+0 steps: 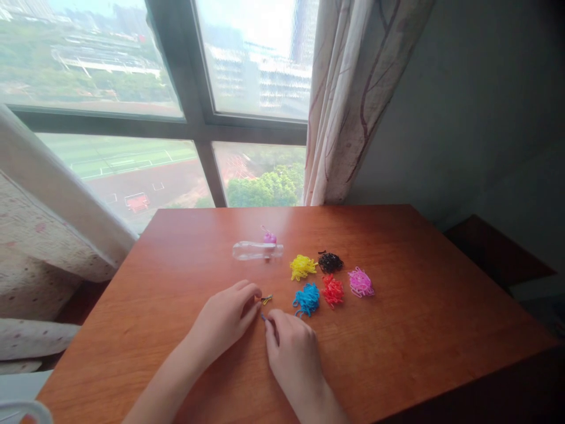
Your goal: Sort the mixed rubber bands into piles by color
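Observation:
My left hand (229, 312) rests over the middle of the table, thumb and fingers pinched together. From its fingertips sticks a short yellow-and-black strand of small loops (266, 300). Just to the right and nearer to me is my right hand (293, 344), its fingers closed on a small bluish loop (263, 317) that shows at the thumb. The fingertips hide part of both pieces. Close by on the right lies a pile of blue loops (307, 299), with a pile of red loops (332, 290) beside it.
Farther back are piles of yellow loops (302, 267), black loops (330, 262) and pink loops (361, 282). A clear plastic bottle (249, 251) lies on its side near a purple trinket (269, 237). The wooden table (397, 341) meets a window and curtains (335, 106).

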The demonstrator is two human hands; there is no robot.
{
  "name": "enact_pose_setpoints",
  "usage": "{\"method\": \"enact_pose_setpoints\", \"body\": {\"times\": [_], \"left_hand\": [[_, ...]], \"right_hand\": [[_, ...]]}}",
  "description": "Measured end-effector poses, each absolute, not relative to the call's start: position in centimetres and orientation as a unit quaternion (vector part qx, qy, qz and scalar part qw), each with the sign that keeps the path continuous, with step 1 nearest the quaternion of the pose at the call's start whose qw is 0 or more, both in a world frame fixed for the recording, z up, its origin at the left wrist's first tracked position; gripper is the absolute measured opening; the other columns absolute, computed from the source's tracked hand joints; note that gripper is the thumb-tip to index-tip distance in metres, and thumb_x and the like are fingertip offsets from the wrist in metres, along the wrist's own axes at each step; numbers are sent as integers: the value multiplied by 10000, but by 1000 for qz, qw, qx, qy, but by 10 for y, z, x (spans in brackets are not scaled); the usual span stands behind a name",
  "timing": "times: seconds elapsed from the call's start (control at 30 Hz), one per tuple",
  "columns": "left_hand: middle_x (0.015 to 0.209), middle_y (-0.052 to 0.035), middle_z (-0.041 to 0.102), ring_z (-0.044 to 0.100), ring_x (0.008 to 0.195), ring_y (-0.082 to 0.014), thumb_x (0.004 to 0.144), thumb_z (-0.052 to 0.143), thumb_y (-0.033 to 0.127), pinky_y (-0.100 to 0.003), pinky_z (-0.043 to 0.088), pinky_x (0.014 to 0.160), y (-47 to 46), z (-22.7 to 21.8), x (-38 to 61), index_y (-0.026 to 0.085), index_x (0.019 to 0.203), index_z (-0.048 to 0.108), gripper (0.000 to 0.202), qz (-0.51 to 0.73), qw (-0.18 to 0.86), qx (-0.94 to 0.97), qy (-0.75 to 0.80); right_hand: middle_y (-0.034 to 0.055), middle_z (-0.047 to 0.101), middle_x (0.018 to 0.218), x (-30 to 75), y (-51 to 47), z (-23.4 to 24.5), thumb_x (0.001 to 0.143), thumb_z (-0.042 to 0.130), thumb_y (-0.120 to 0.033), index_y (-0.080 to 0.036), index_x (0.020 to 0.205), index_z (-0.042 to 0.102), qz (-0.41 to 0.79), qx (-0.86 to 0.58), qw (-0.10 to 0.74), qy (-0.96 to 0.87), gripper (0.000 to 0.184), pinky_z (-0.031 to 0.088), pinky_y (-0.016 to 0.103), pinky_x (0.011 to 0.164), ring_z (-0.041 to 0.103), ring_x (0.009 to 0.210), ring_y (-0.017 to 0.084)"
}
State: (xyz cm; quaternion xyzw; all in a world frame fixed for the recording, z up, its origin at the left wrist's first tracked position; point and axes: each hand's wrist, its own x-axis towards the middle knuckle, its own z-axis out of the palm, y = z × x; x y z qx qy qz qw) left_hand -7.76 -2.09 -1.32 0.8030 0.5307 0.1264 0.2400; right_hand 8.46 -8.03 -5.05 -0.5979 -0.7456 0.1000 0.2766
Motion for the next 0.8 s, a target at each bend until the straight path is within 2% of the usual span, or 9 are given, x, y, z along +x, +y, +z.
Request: {"method": "enact_pose_setpoints", "body": {"times": [0.5, 0.8], "left_hand": [[873, -8, 633, 605, 771, -160, 887, 465, 185, -225, 419, 665, -34, -16, -79, 241, 873, 639, 183, 122, 275, 812, 501], [841, -4, 610, 570, 727, -141, 871, 473, 150, -215, 404, 646, -32, -17, -81, 217, 857, 623, 165, 147, 275, 808, 500]], "right_hand": [[-10, 657, 696, 86, -78, -51, 895, 507, -121, -223, 816, 594, 146, -609, 300, -720, 155, 323, 254, 604, 632, 656, 168], [-18, 662, 720, 90, -81, -48, 924, 462, -157, -225, 907, 636, 203, -585, 357, -699, 187, 342, 243, 619, 617, 641, 151]]}}
